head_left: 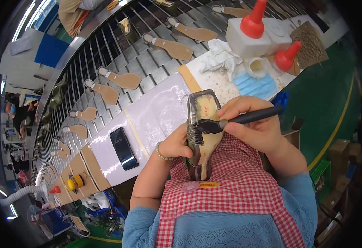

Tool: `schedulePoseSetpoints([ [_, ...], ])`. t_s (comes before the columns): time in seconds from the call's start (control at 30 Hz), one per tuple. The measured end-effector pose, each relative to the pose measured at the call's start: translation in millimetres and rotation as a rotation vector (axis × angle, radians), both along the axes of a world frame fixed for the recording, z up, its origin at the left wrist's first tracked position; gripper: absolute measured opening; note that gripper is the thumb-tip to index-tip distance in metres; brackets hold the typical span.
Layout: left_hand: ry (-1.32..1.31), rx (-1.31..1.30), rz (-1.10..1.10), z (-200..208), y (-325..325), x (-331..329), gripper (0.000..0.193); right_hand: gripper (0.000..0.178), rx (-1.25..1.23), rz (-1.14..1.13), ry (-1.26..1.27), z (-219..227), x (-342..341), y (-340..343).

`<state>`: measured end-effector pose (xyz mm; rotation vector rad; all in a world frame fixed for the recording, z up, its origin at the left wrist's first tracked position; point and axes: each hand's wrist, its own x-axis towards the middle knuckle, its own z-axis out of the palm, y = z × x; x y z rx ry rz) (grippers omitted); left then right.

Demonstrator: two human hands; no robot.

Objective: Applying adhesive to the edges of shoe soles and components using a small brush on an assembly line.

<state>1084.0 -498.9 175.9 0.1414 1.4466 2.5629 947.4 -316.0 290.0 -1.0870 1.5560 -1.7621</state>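
Upside down in front of my apron is a lasted shoe [209, 149], its pale underside up and its square toe pointing away from me. My left hand [176, 142] grips it by its left side, the thumb showing near the middle. My right hand [257, 126] is closed round the black handle of a brush [255, 115]. The brush head lies across the shoe, its dark bristles touching the left edge of the underside. Reddish marks show on the pale surface near the toe. The fingers of my left hand behind the shoe are hidden.
Beyond the bench, tan soles [174, 47] lie on a slatted metal conveyor [148, 97]. A phone [124, 149] rests on the bench at left. White bottles with red nozzles [253, 20], an open jar [257, 67] and a crumpled white cloth [221, 58] stand at right.
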Motion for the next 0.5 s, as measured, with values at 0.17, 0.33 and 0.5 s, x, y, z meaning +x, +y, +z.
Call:
schedulePoseSetpoints([
  [0.17, 0.015, 0.009, -0.002, 0.7, 1.1, -1.8, 0.109, 0.015, 0.021, 0.129, 0.255, 3.7, 0.9, 9.2],
  [0.33, -0.014, -0.004, 0.064, 0.2, 0.5, 2.9, 0.110, 0.017, -0.046, 0.098, -0.128, 7.3, -6.2, 14.2],
  [0.5, -0.042, -0.071, 0.132, -27.2, -3.4, 23.1, 0.104, 0.015, 0.226, -0.520, 0.397, 9.2, -74.9, 37.6],
])
